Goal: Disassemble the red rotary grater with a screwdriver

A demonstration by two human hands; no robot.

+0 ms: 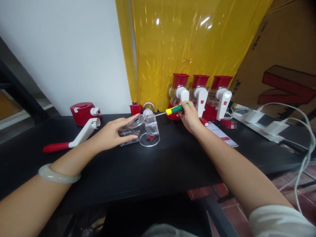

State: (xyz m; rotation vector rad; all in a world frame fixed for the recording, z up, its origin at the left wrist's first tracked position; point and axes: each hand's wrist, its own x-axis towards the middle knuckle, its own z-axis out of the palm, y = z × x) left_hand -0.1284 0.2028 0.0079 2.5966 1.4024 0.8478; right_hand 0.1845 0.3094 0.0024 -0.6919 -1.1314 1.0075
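Note:
A clear plastic housing (145, 131) lies on its side on the black table (153, 164). My left hand (112, 133) rests on its left end with fingers curled around it, a pale bangle on the wrist. My right hand (190, 117) is closed on a screwdriver (176, 109) with a yellow and green handle, its metal tip pointing left toward the housing's top. A white crank with a red handle (74, 140) lies to the left of my left hand.
Three assembled red and white crank devices (201, 97) stand at the back by a yellow plastic sheet. A red base (82, 113), small red and metal parts (142, 108), a leaflet (221, 135), a power strip with chargers (261, 123) and a cardboard box (283, 59) surround them.

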